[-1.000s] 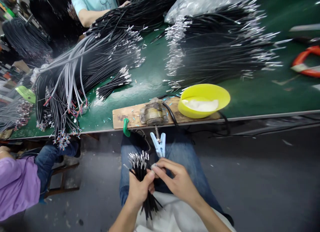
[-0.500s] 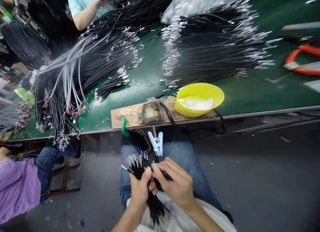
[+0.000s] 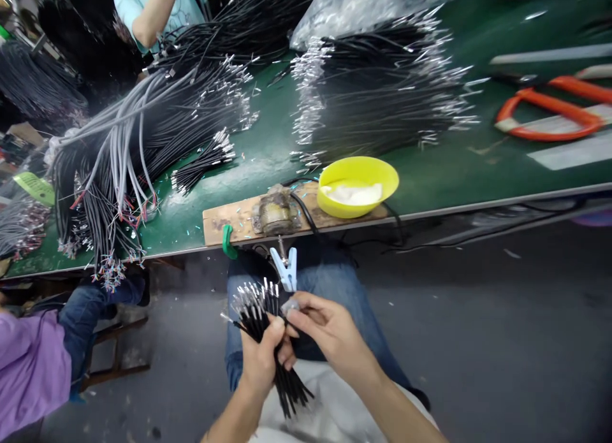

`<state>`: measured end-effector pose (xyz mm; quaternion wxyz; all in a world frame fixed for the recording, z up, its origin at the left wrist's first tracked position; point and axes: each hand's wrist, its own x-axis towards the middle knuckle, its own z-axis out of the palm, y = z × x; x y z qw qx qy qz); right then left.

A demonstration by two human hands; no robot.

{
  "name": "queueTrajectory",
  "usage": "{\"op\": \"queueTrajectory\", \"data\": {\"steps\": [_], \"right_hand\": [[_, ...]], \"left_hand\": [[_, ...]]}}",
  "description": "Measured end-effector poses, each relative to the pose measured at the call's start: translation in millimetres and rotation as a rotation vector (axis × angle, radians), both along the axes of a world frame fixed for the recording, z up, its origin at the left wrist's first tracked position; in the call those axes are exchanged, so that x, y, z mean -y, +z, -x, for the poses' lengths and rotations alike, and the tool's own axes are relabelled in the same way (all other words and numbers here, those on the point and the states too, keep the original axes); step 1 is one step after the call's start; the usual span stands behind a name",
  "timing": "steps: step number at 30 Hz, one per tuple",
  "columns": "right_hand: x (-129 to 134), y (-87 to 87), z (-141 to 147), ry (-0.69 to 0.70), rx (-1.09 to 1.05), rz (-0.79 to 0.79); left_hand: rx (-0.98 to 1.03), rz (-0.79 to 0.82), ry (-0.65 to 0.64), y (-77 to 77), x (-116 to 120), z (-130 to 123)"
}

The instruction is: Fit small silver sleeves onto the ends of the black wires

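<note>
My left hand (image 3: 262, 357) is wrapped round a bundle of short black cables (image 3: 291, 385) with bare silvery ends pointing away from me. Close beside it, my right hand (image 3: 329, 331) pinches a small pale, translucent piece (image 3: 289, 306) between thumb and fingers, whose kind I cannot make out. Just beyond my hands, a light-blue clothespin (image 3: 285, 269) sits on the shaft of a small motor (image 3: 276, 212). That motor is fixed to a wooden board (image 3: 224, 218) at the table's edge. On the board's right part stands a yellow bowl (image 3: 357, 187) holding white material.
On the green table (image 3: 444, 175) lie a wide pile of black cables (image 3: 377, 99), grey cables (image 3: 127, 118), a small cable bundle (image 3: 204, 161) and orange-handled scissors (image 3: 549, 115). A green clamp (image 3: 228, 241) grips the board. Two people, in blue (image 3: 138, 9) and purple (image 3: 33, 366), sit nearby.
The view has shifted, so the table's things appear further left. My right hand has drawn slightly away from the cable tips, and the pale piece in its fingers now shows more clearly.
</note>
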<state>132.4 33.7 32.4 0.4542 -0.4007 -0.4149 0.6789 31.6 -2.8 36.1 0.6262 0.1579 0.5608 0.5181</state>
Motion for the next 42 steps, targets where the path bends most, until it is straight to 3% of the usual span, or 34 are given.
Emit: {"op": "queueTrajectory", "data": {"steps": [3,7,10,12,14,18,20,23,30,34,37,40,42], "right_hand": [[4.0,0.2,4.8,-0.155,0.167,-0.127],[7.0,-2.7,8.5,-0.466,0.58,-0.619],[5.3,-3.9,4.8,-0.488,0.666,-0.903],[5.4,-4.1,0.5,-0.429,0.608,-0.963],[7.0,-4.9,-3.5,-0.381,0.511,-0.902],[7.1,-8.8,-7.0,-0.399,0.394,-0.555],[3.7,-9.7,-6.4,-0.312,0.329,-0.447],[-1.4,-8.0,-4.4,-0.175,0.279,-0.402],[1.3,-5.3,-4.5,-0.161,0.259,-0.404],[1.4,-8.0,-7.9,-0.021,0.035,-0.177],[-6.7,-9.4,-9.1,0.102,-0.163,0.055],[-22.7,-6.1,-6.8,0.029,-0.254,0.205],[-34.3,-0.7,-2.9,-0.031,-0.285,0.22]], "left_hand": [[-0.117,-0.063,0.054,4.9,-1.9,-5.7],[-0.249,-0.079,0.081,11.6,-7.3,-10.0],[-0.253,-0.044,0.078,14.1,-11.9,-8.6],[-0.244,-0.036,0.081,14.5,-14.1,-6.3],[-0.255,-0.045,0.088,14.2,-15.4,-3.5],[-0.285,-0.021,0.061,12.9,-14.6,1.3],[-0.306,-0.017,0.037,12.7,-13.0,2.3],[-0.321,-0.068,0.008,13.5,-10.9,2.0],[-0.282,-0.048,0.034,16.0,-12.6,3.4],[-0.196,0.023,-0.07,16.5,-13.4,9.4],[-0.174,-0.059,-0.161,17.1,-13.5,13.2],[-0.296,-0.159,-0.092,19.5,-13.4,14.5],[-0.365,-0.2,-0.037,21.7,-13.1,15.0]]}}
